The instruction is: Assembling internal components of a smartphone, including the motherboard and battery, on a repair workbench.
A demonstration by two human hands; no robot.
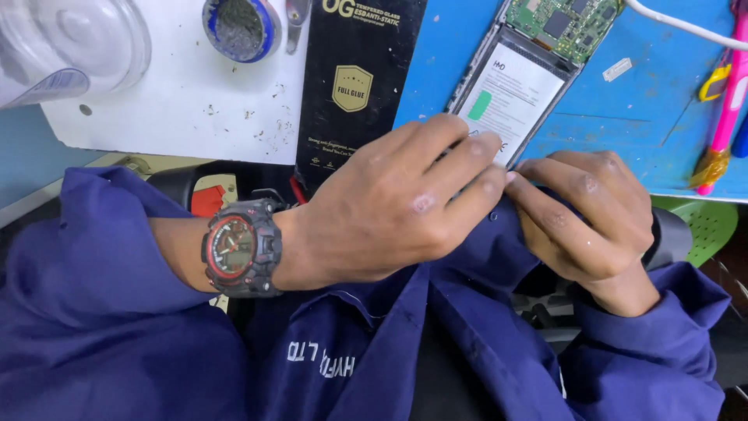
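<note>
Left hand (389, 206) at centre, fingers pressed together and curled, fingertips pinching the navy jacket front (467, 312) near a small dark button; black-and-red wristwatch (240, 248) on that wrist at 9 o'clock from the hand. Right hand (592, 214) at 3 o'clock from the left, fingers bunched and bent, tips meeting the left fingertips on the same fabric edge; whether anything small sits between the tips, cannot tell. Jacket itself spread across the whole lower half, from 8 o'clock to 4 o'clock. Opened phone (518, 78) with back removed at 12 o'clock from the fingertips, lying tilted on a blue mat (654, 101), white-labelled battery showing, green circuit board (561, 23) at its upper end. Black flat box (354, 86) at 11 o'clock, just beside the phone. White board (179, 109) at 10 o'clock, carrying a round blue-rimmed tin (240, 27). Pink tool (728, 101) at 2 o'clock, along the mat's far edge.
</note>
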